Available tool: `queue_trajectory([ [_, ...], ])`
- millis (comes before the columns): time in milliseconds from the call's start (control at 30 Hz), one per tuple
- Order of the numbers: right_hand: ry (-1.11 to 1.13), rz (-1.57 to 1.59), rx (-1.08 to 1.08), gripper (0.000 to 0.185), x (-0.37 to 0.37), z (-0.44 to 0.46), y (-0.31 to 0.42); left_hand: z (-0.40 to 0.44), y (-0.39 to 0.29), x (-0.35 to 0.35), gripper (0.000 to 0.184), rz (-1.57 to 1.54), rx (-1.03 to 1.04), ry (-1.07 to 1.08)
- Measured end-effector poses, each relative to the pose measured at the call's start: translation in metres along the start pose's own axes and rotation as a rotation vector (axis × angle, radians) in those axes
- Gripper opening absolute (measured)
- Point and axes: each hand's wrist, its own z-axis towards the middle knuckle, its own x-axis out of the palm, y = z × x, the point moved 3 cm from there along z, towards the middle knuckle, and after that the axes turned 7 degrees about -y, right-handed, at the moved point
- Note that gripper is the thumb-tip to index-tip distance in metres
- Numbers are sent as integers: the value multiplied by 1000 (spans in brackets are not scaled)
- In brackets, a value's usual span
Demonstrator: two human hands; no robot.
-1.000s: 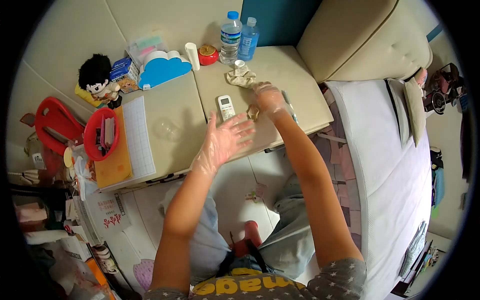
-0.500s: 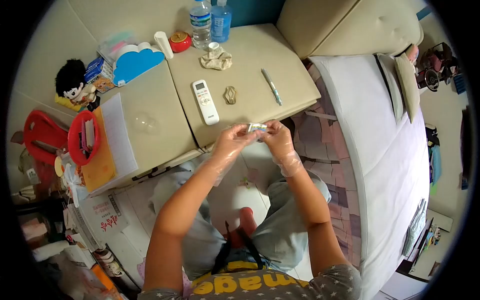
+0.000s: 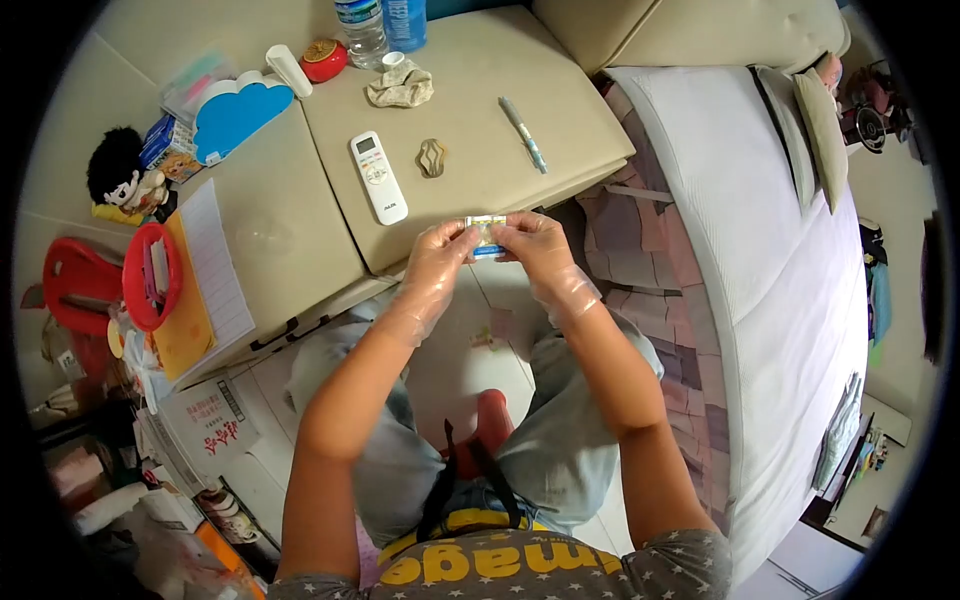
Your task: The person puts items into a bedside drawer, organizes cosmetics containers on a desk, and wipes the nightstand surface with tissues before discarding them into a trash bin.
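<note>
A small white, yellow and blue packet is held flat between my two hands, near the front edge of the beige padded surface. Its left end is pinched by my left hand, its right end by my right hand. Clear plastic gloves cover both hands. Beyond them on the surface lie a white remote control, a wavy hair clip and a pen. What the packet contains I cannot make out.
At the back stand a water bottle, a blue bottle and a red round pot, near a crumpled cloth. Papers and a red basket are at left. A bed fills the right.
The packet has been turned so its printed face shows more fully, with both hands still on it. The camera view has shifted, so the surface's items appear higher and further left.
</note>
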Motion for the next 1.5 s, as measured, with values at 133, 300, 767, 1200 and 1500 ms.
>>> queue_trajectory([
  [133,-92,-228,-153,15,1,5,-6,-4,-4,6,29,81,0,-9],
  [300,-17,-86,-87,18,3,5,-11,-6,-2,5,28,24,-122,-63],
  [767,-124,-755,-173,15,-95,42,-1,-28,-5,25,40,1274,662,54],
  [1200,338,-1389,-462,16,-59,49,-77,-28,20,31,41,1479,675,2],
  [1500,555,-1824,-220,25,-62,31,-77,-29,4,21,31,1268,588,-9],
])
